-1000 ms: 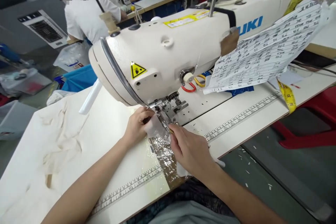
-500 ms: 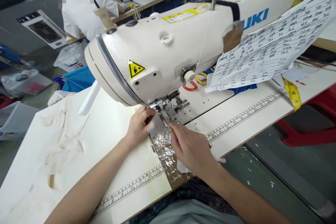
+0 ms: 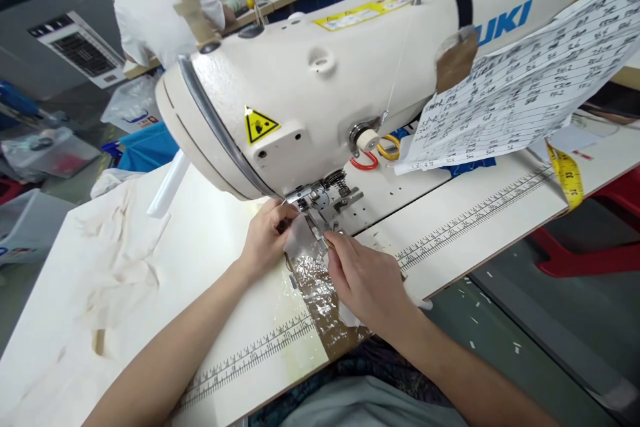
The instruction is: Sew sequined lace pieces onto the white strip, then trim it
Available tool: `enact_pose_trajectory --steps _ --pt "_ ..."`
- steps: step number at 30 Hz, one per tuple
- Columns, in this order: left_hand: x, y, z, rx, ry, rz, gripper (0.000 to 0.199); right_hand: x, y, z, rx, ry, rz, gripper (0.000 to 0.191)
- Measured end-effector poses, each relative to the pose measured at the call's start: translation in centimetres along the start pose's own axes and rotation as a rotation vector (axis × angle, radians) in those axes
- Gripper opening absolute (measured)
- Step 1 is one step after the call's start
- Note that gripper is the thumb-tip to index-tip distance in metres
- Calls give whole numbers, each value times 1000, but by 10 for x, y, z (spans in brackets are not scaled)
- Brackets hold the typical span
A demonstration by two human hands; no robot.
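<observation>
At the left of the frame, thin cream fabric (image 3: 120,260) lies on the white tabletop (image 3: 210,230). At centre, the left hand (image 3: 265,233) pinches a small translucent white cloth piece (image 3: 300,238) beneath the cream metal sewing machine (image 3: 300,93). Just right, the right hand (image 3: 370,280) is curled, fingertips pressed together by the cloth piece; whether they grip it is unclear. A yellow tape measure (image 3: 567,177) hangs at the right.

Sewing machine (image 3: 310,93) cream; scissor handles (image 3: 364,161) red, yellow; distant chair (image 3: 590,247) apparently red.

Pale fabric (image 3: 300,241): thin, partly hidden, lying below sewing machine (image 3: 305,90) head.
</observation>
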State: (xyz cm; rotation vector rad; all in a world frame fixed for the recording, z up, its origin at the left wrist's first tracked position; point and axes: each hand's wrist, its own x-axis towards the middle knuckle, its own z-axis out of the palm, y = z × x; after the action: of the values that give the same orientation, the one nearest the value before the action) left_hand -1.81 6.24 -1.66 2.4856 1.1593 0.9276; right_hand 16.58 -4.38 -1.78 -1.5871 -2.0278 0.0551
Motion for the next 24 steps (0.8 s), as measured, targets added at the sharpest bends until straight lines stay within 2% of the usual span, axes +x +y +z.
enact_pose_trajectory --steps 5,9,12,15,17,20,24 --pt "-2 1 2 112 12 202 11 2 -2 1 -39 4 -9 28" --pt "-4 6 -5 174 -87 288 13 -8 -1 -5 -19 54 -12 27" --pt "-9 13 -12 204 -169 328 21 -31 2 -22 168 12 34 20" --pt "-16 21 -12 322 -224 303 35 -60 4 -42 399 -140 77 14" --pt "-19 27 -8 399 -236 267 40 -77 5 -51 457 -209 72 17" --pt "-22 35 -1 462 -232 213 40 -93 7 -54 463 -220 52 21" --pt "-27 48 3 467 -226 134 38 -97 7 -51 463 -213 46 22"
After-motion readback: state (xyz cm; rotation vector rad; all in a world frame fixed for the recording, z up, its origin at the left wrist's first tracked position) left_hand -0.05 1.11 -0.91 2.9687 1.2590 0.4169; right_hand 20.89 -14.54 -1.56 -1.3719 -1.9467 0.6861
